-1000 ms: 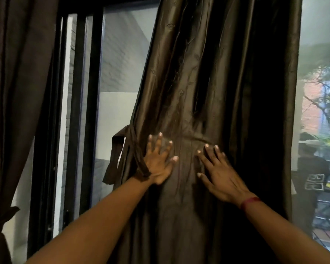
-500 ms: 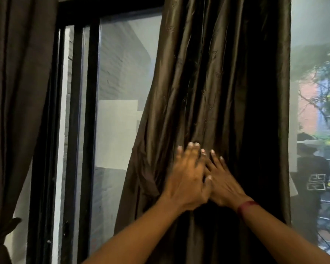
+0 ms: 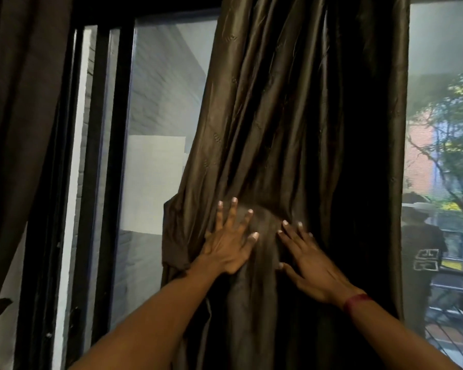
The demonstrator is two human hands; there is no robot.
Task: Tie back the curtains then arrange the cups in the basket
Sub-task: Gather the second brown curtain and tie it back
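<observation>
A shiny dark brown curtain [image 3: 292, 116] hangs in front of the window, gathered at its waist. My left hand [image 3: 229, 245] lies flat on the gathered cloth with its fingers spread. Just to the right, my right hand [image 3: 309, 259] also presses flat on the cloth, a red band on its wrist. A loop of tie-back fabric [image 3: 171, 236] sticks out at the curtain's left edge, beside my left hand. No cups or basket are in view.
A second dark curtain [image 3: 19, 129] hangs at the far left, tied low down. A black window frame [image 3: 102, 156] stands between the two curtains. Through the glass at the right are a tree, railings and a person outdoors [image 3: 420, 244].
My left hand has slid back to the left, off my right hand, and spread its fingers on the cloth. The tie-back loop shows again at the curtain's left edge.
</observation>
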